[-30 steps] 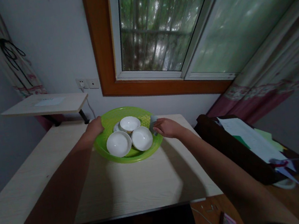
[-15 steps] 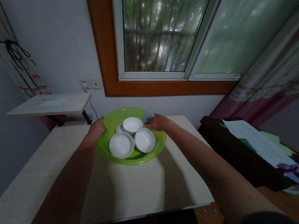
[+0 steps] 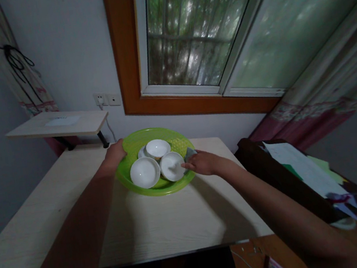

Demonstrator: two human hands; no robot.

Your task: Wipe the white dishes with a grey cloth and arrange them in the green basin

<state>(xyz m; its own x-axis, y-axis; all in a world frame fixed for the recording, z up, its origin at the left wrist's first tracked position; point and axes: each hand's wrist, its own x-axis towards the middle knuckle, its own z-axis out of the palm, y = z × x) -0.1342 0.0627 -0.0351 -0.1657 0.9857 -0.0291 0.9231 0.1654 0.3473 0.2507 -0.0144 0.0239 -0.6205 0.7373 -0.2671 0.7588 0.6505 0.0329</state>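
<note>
A green plastic basin (image 3: 147, 191) sits on the pale wooden table (image 3: 165, 225) near its far edge. Three white bowls lie in it: one at the front left (image 3: 144, 173), one at the front right (image 3: 171, 166), one at the back (image 3: 158, 148). My left hand (image 3: 115, 154) grips the basin's left rim. My right hand (image 3: 203, 162) is at the basin's right rim, fingers closed on a small grey cloth (image 3: 189, 153), beside the front right bowl.
A small raised shelf (image 3: 58, 124) stands at the table's far left, with a wall socket (image 3: 106, 100) behind it. A dark side table with papers (image 3: 300, 165) is on the right. The window and curtains lie beyond.
My right hand with the cloth moved from the basin's back right rim forward to its right side. My left hand stayed on the left rim.
</note>
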